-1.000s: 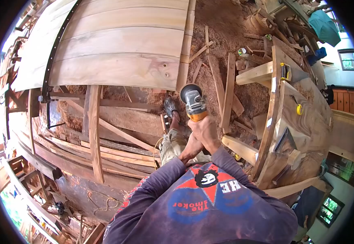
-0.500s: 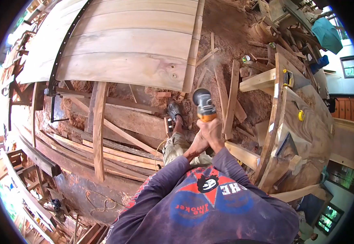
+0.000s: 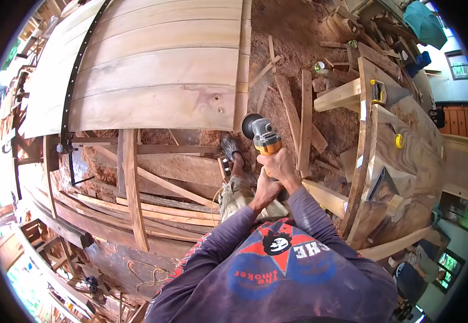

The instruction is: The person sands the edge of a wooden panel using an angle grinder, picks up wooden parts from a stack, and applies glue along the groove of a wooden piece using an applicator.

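An angle grinder [image 3: 268, 141] with a yellow and grey body is gripped in both hands in front of my body. My right hand [image 3: 280, 164] wraps around its body, nearer the head. Behind it, my left hand [image 3: 267, 192] is closed around the rear end of the tool. At the grinder's far end sits a dark round disc [image 3: 249, 126], close beside the near right corner of a pale panel of joined planks [image 3: 158, 70]. Whether the disc touches the panel cannot be made out.
A long black clamp bar [image 3: 78, 70] crosses the panel. Loose boards [image 3: 305, 118] and shavings cover the ground. On the right, a workbench [image 3: 406, 172] carries yellow tape measures [image 3: 399, 141]. Long planks [image 3: 158, 212] lie at left. Another person [image 3: 419, 266] is at lower right.
The grinder and both hands have shifted slightly left, bringing the disc nearer the panel's corner. The disc has turned leftward. My view has shifted a little, and the other person shows more.
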